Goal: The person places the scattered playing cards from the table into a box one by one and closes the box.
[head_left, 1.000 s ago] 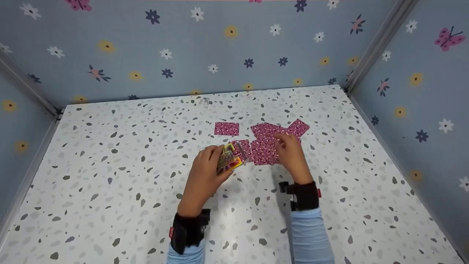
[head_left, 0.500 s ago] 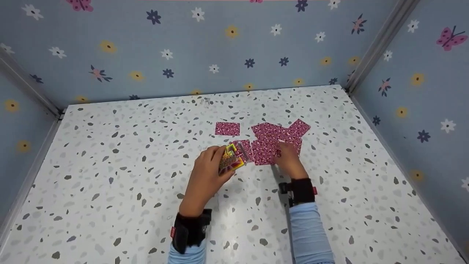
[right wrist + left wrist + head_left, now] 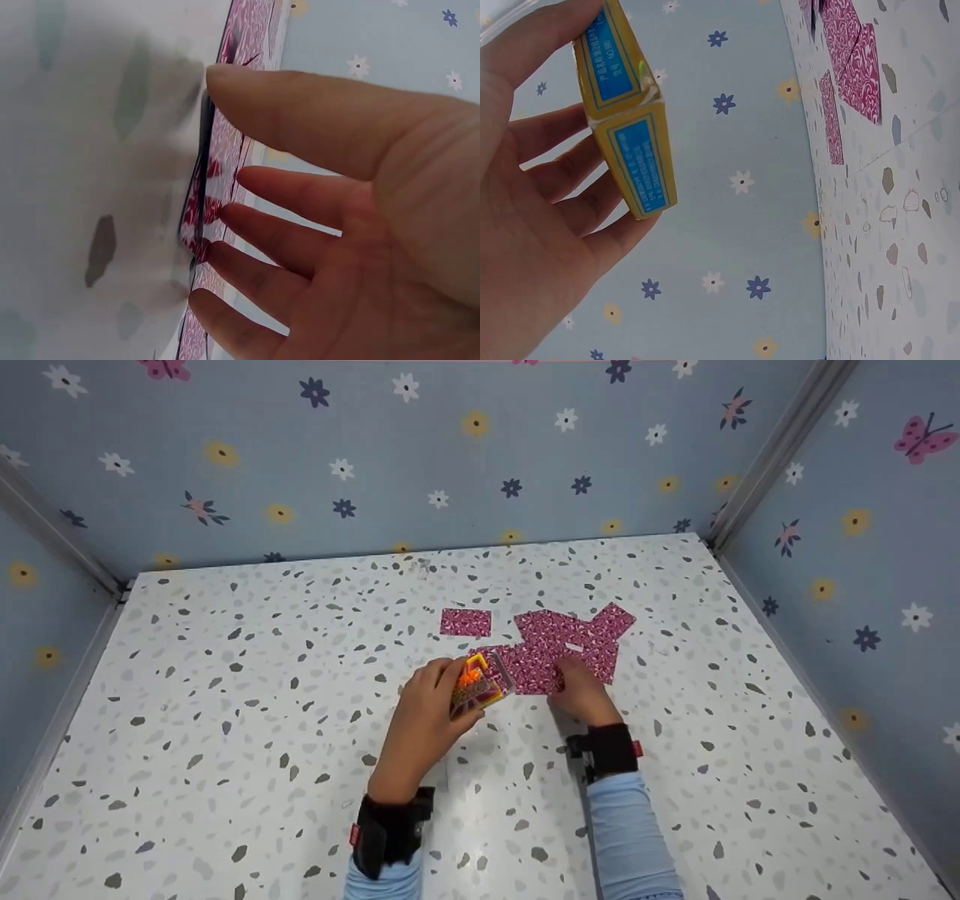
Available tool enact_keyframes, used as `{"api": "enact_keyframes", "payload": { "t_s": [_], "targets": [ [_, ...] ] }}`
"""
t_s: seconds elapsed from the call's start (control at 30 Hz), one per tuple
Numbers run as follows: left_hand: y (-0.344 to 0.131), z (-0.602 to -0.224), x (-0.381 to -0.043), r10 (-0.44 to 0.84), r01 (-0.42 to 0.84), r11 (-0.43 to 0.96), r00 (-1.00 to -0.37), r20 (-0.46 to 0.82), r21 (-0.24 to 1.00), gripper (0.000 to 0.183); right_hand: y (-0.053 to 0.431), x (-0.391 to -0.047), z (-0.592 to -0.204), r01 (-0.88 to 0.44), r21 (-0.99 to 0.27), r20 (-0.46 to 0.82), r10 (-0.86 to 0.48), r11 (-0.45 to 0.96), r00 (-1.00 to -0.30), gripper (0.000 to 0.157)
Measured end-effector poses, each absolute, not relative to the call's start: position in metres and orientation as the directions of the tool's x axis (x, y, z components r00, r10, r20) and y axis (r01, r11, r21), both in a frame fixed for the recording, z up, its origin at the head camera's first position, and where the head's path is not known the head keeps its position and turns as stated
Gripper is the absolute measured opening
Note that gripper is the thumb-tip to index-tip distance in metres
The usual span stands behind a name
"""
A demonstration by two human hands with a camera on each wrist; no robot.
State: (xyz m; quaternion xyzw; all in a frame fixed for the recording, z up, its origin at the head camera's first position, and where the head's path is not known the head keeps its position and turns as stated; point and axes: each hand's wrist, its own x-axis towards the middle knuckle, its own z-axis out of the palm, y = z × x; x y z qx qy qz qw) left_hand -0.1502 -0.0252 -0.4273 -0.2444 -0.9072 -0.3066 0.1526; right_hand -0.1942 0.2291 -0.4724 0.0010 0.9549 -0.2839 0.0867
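My left hand (image 3: 425,705) grips a small card box (image 3: 480,684) above the table, fingers over the far side and thumb along the near one. Its top shows a yellow-framed picture in the head view; in the left wrist view its sides are yellow with blue printed panels (image 3: 637,165). To the right, several pink-and-white patterned cards (image 3: 541,649) lie overlapping on the table. My right hand (image 3: 589,695) rests its fingertips on their near part, fingers spread and slightly bent, thumb (image 3: 247,94) at the edge. Part of the spread is hidden under this hand.
One patterned card (image 3: 466,622) lies apart, behind the box. Another card angles off the far right of the spread (image 3: 613,619). The speckled white table (image 3: 262,675) is bounded by flowered blue panels (image 3: 420,435) at the back and sides.
My right hand has come down onto the cards and moved left and nearer. The near cards slid left, closing the gap beside the box, and a small white gap shows within the spread.
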Motion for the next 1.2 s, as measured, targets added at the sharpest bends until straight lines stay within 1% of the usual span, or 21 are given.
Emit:
{"api": "enact_keyframes", "payload": {
  "t_s": [0.07,0.13,0.23,0.3,0.4,0.53,0.8,0.97,1.1,1.2],
  "targets": [
    [-0.025,-0.427,-0.150,0.351,0.534,0.694,-0.837,0.420,0.483,0.064,0.229,-0.194,-0.473,0.023,-0.508,-0.153,-0.064,0.861,-0.986,0.063],
    [-0.026,-0.427,-0.150,0.351,0.530,0.693,-0.840,0.414,0.488,0.064,0.228,-0.194,-0.472,-0.009,-0.453,-0.169,-0.096,0.891,-0.981,0.065],
    [-0.027,-0.427,-0.150,0.350,0.527,0.698,-0.842,0.411,0.485,0.065,0.226,-0.193,-0.471,-0.050,-0.377,-0.252,-0.154,0.925,-0.955,0.070],
    [-0.027,-0.427,-0.151,0.350,0.527,0.698,-0.841,0.412,0.485,0.066,0.224,-0.192,-0.468,-0.059,-0.349,-0.331,-0.182,0.935,-0.926,0.075],
    [-0.027,-0.427,-0.151,0.349,0.526,0.700,-0.842,0.411,0.483,0.066,0.219,-0.189,-0.462,-0.059,-0.343,-0.413,-0.206,0.938,-0.887,0.077],
    [-0.027,-0.427,-0.151,0.345,0.523,0.702,-0.843,0.412,0.483,0.066,0.213,-0.184,-0.456,-0.059,-0.365,-0.440,-0.228,0.929,-0.869,0.073],
    [-0.027,-0.428,-0.153,0.344,0.541,0.692,-0.829,0.441,0.477,0.064,0.206,-0.178,-0.449,-0.061,-0.404,-0.442,-0.253,0.913,-0.860,0.063],
    [-0.027,-0.428,-0.153,0.349,0.547,0.691,-0.825,0.446,0.472,0.062,0.205,-0.177,-0.449,-0.025,-0.439,-0.445,-0.241,0.898,-0.862,0.057],
    [-0.027,-0.428,-0.153,0.347,0.543,0.691,-0.828,0.440,0.477,0.062,0.201,-0.179,-0.452,-0.032,-0.501,-0.335,-0.227,0.865,-0.915,0.043],
    [-0.027,-0.428,-0.153,0.347,0.545,0.693,-0.826,0.445,0.472,0.062,0.193,-0.182,-0.455,-0.048,-0.499,-0.220,-0.180,0.865,-0.959,0.037]
  ]
}}
